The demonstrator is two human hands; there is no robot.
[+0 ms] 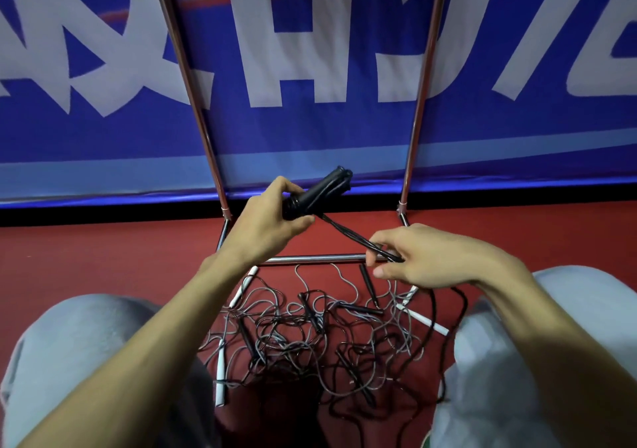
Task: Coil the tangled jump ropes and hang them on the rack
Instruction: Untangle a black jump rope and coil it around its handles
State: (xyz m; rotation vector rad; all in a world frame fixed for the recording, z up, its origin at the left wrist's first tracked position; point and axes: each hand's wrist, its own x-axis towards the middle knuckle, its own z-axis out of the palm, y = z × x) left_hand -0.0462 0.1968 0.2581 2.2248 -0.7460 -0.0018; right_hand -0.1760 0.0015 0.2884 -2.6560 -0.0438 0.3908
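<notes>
My left hand (267,221) grips a black jump rope bundle (322,190), its handles and wound cord pointing up and right. Several black strands (348,234) run taut from that bundle down to my right hand (424,258), which pinches them between thumb and fingers. From the right hand, black cord (432,313) hangs toward the floor. Below both hands lies a tangled pile of jump ropes (310,337), black and grey cords with black and white handles. The metal rack (317,259) stands just beyond, its low crossbar behind my hands and two uprights rising.
A red floor (103,254) spreads under the pile. Behind the rack stretches a blue banner (310,130) with large white lettering. My knees in light grey trousers (86,344) flank the pile on both sides. White handles (220,371) lie at the pile's left and right edges.
</notes>
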